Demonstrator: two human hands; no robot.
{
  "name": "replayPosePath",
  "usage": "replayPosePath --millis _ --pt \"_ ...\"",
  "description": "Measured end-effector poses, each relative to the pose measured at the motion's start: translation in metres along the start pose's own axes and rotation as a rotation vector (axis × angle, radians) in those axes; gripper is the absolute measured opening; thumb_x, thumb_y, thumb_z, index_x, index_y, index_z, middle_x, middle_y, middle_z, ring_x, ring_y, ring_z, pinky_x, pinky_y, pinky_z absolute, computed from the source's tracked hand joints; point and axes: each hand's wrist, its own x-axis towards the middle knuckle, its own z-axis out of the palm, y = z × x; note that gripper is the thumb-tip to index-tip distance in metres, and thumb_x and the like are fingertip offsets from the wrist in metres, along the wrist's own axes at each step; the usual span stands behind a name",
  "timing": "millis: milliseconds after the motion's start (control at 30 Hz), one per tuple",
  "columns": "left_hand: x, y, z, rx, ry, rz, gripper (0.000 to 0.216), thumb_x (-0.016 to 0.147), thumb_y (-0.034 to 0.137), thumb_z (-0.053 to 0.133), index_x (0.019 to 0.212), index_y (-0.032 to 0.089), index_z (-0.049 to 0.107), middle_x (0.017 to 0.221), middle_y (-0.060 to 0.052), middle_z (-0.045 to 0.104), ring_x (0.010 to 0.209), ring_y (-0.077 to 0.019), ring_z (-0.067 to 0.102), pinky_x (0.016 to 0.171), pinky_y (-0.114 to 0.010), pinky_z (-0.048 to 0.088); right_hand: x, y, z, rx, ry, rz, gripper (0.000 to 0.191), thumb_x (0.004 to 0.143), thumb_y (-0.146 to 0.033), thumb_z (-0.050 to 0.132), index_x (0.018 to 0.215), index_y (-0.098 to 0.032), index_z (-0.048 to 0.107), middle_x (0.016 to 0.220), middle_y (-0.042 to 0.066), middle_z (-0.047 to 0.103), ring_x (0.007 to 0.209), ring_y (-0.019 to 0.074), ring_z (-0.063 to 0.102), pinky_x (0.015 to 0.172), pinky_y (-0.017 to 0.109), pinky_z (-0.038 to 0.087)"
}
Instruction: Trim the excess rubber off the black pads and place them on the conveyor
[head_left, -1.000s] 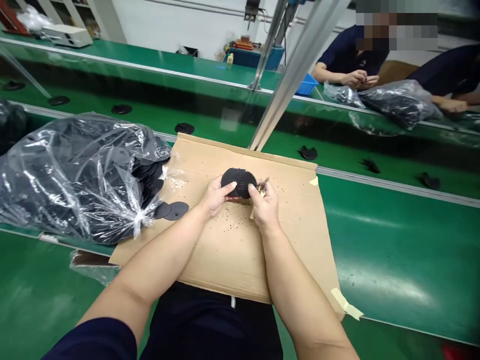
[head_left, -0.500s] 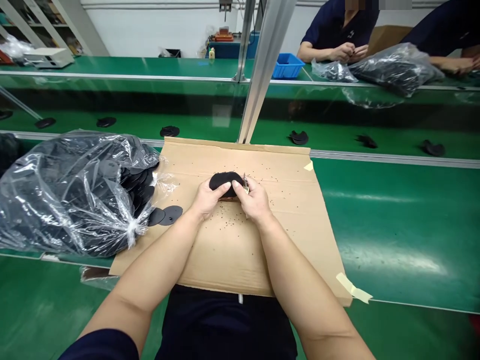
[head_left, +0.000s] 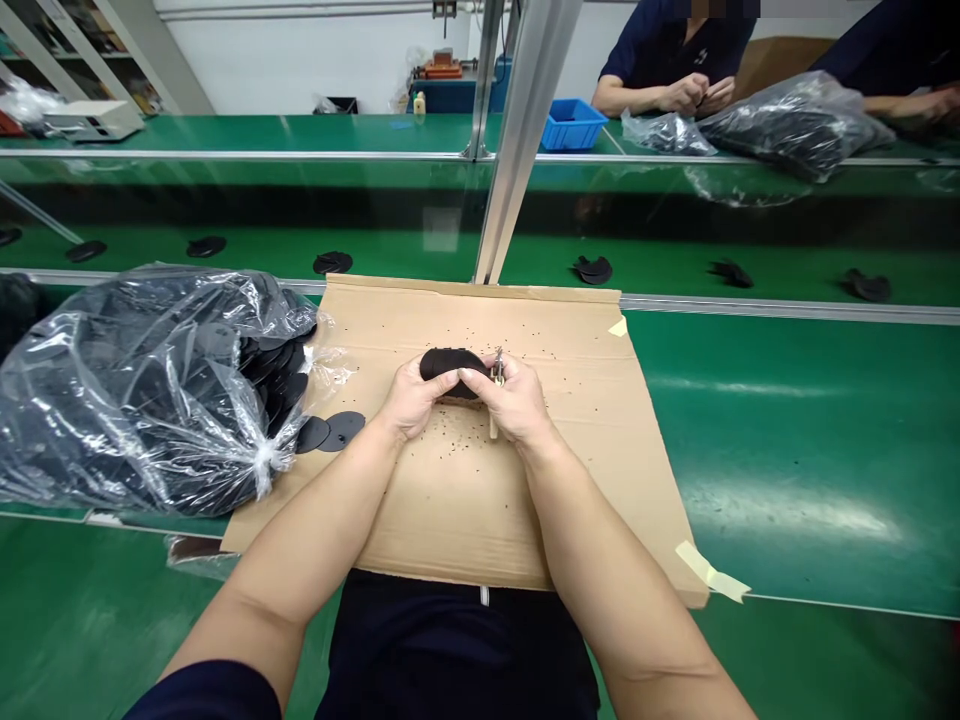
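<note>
Above the cardboard sheet [head_left: 465,500], a thin black disc [head_left: 452,372] is bent into a curve between my two hands. My left hand [head_left: 411,402] is closed on its left side, thumb on the near face. My right hand [head_left: 519,402] pinches the other side, its thumb meeting the left one near the middle. Tucked in the right fingers is a small tool [head_left: 498,370] with a metal tip and a pale handle; its kind is unclear. Tiny black bits lie scattered on the cardboard under and around the hands. The fingertips behind the disc are hidden.
A clear plastic bag [head_left: 142,400] of black discs lies open at the left, with loose discs [head_left: 345,431] beside it. Small groups of discs [head_left: 592,270] lie along the green strip beyond a metal rail. A metal post [head_left: 517,150] rises behind the cardboard. Two people sit across.
The small tool in my right hand has turned more upright, and its pale handle shows below the fingers. The disc is tilted slightly differently; both hands keep hold of it.
</note>
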Motion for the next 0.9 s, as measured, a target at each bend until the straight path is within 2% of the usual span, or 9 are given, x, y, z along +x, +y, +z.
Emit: replayPosePath --millis 133,300,367,467,533,600,733,900 --pt "-0.001 0.001 0.0 -0.004 -0.003 0.009 0.035 0.064 0.026 0.083 0.09 0.012 0.065 0.095 -0.009 0.069 0.098 -0.0223 0.063 0.095 -0.04 0.047 0.0 0.0 0.004 0.045 0.052 0.004 0.035 0.066 -0.047 0.075 0.079 -0.017 0.064 0.078 0.003 0.067 0.07 0.0159 0.06 0.067 0.029 0.048" --pt "0.0 0.002 0.0 -0.004 0.019 0.032 0.033 0.064 0.024 0.082 0.089 0.013 0.064 0.093 -0.007 0.068 0.096 -0.0203 0.063 0.094 -0.037 0.047 0.0 0.001 0.008 0.155 0.015 0.042 0.034 0.068 -0.048 0.075 0.079 -0.017 0.063 0.077 0.001 0.066 0.07 0.0147 0.06 0.069 0.029 0.05" --pt "0.001 0.002 -0.002 -0.04 0.061 0.009 0.034 0.066 0.024 0.081 0.093 0.014 0.063 0.095 -0.006 0.068 0.094 -0.019 0.063 0.088 -0.033 0.05 -0.002 -0.001 0.009 0.173 -0.004 0.011 0.034 0.074 -0.049 0.07 0.085 -0.018 0.064 0.081 0.002 0.068 0.074 0.0153 0.062 0.073 0.03 0.051" --pt "0.003 0.004 -0.006 -0.113 0.124 -0.124 0.036 0.07 0.025 0.077 0.101 0.018 0.06 0.093 -0.003 0.066 0.078 -0.0143 0.063 0.064 -0.024 0.051 -0.006 -0.003 0.009 0.168 -0.095 -0.075 0.035 0.082 -0.048 0.062 0.101 -0.019 0.065 0.096 0.004 0.07 0.087 0.0183 0.065 0.083 0.034 0.052" --pt "0.004 0.004 -0.009 -0.15 0.12 -0.237 0.033 0.073 0.025 0.074 0.102 0.019 0.058 0.084 -0.001 0.064 0.065 -0.0111 0.06 0.051 -0.02 0.046 -0.009 -0.005 0.008 0.091 -0.138 -0.164 0.034 0.085 -0.043 0.059 0.109 -0.02 0.065 0.104 0.006 0.07 0.093 0.0198 0.065 0.086 0.036 0.052" --pt "0.005 0.004 -0.012 -0.181 0.098 -0.298 0.031 0.075 0.024 0.072 0.102 0.02 0.057 0.077 0.0 0.061 0.058 -0.0095 0.057 0.046 -0.018 0.043 -0.01 -0.007 0.007 -0.048 -0.127 -0.279 0.028 0.087 -0.035 0.056 0.109 -0.021 0.066 0.104 0.007 0.07 0.093 0.02 0.065 0.087 0.037 0.052" --pt "0.005 0.002 -0.012 -0.209 0.06 -0.311 0.025 0.079 0.031 0.07 0.096 0.018 0.059 0.076 0.0 0.06 0.06 -0.0093 0.058 0.052 -0.02 0.048 -0.01 -0.01 0.007 -0.277 -0.055 -0.48 0.02 0.087 -0.026 0.053 0.099 -0.02 0.068 0.095 0.007 0.071 0.09 0.0199 0.065 0.087 0.037 0.051" --pt "0.002 0.0 -0.01 -0.209 0.013 -0.322 0.032 0.076 0.04 0.073 0.092 0.016 0.06 0.079 -0.002 0.061 0.063 -0.0087 0.058 0.056 -0.019 0.049 -0.009 -0.011 0.006 -0.37 -0.028 -0.521 0.019 0.089 -0.027 0.052 0.098 -0.021 0.068 0.094 0.007 0.07 0.089 0.0202 0.064 0.084 0.037 0.05"
